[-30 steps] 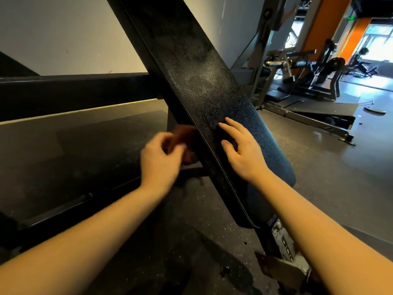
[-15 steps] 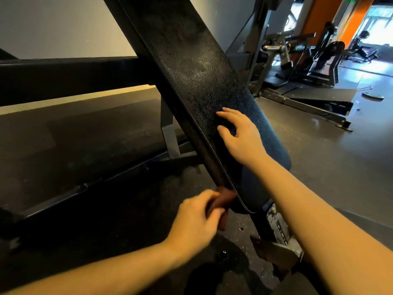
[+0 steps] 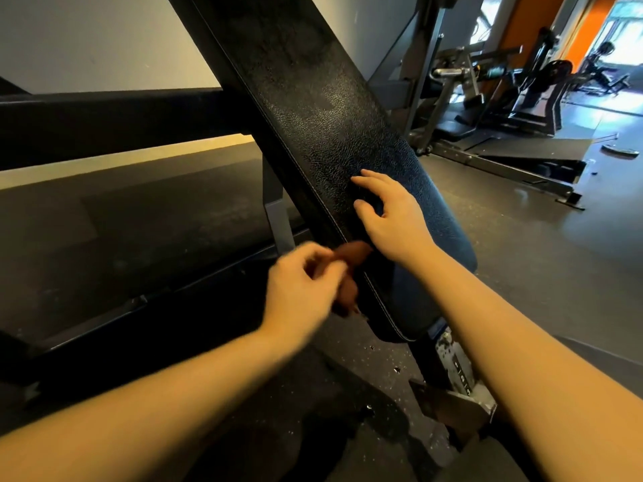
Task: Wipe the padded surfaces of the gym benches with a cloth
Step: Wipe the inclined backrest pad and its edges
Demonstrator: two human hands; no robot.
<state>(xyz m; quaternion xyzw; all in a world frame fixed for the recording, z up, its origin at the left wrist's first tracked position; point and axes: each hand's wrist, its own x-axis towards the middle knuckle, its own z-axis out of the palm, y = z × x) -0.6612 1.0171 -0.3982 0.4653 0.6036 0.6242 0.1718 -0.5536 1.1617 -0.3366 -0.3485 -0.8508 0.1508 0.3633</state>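
Head view shows the left hand (image 3: 306,290) gripping a brown cloth (image 3: 351,269) against the tilted bench pad's (image 3: 313,99) side edge, the right hand (image 3: 393,217) resting relaxed on its face, other benches (image 3: 452,127) seemingly unwiped.

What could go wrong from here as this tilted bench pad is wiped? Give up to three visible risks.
1. The cloth is bunched in the left hand at the side edge of the bench pad, so the broad face may go unwiped.
2. The right hand rests on the pad and may hide a missed patch.
3. A downward stroke could knock knuckles on the metal bracket below.
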